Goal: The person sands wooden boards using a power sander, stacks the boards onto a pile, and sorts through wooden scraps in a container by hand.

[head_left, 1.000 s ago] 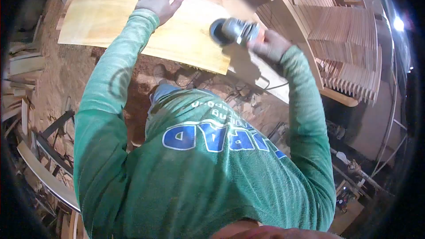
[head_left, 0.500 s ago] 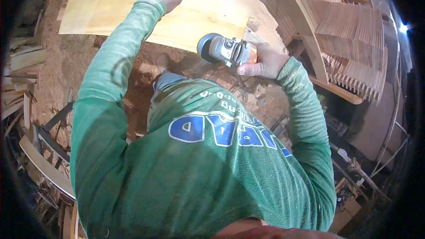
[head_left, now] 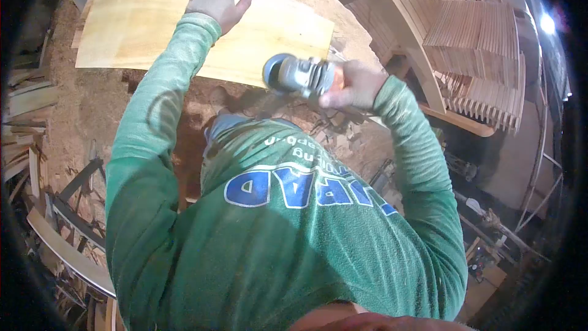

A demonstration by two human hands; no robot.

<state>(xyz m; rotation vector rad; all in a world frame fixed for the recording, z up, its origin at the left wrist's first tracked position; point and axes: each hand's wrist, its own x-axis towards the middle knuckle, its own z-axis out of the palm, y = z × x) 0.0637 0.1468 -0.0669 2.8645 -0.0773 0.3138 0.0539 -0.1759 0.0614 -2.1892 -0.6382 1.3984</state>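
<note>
My right hand [head_left: 358, 84] is wrapped round the body of an angle grinder [head_left: 300, 75]. The grinder's round disc [head_left: 278, 73] points left and overlaps the front right edge of a pale wooden panel [head_left: 147, 40] in this view. Motion blurs the tool a little. My left hand [head_left: 217, 1] rests on the panel near its far edge, fingers spread and thumb out to the right. The panel is broad and flat, with yellowish grain.
Stacks of cut wooden slats [head_left: 471, 37] stand at the right behind a long curved timber piece [head_left: 407, 30]. Sawdust and wood scraps [head_left: 349, 132] cover the ground. More offcuts [head_left: 30, 98] lie piled at the left. A bright lamp [head_left: 547, 22] shines at the far right.
The whole view has shifted, so the panel's far edge now shows. The grinder has moved slightly left relative to the panel, still in my right hand. My left hand remains on the panel.
</note>
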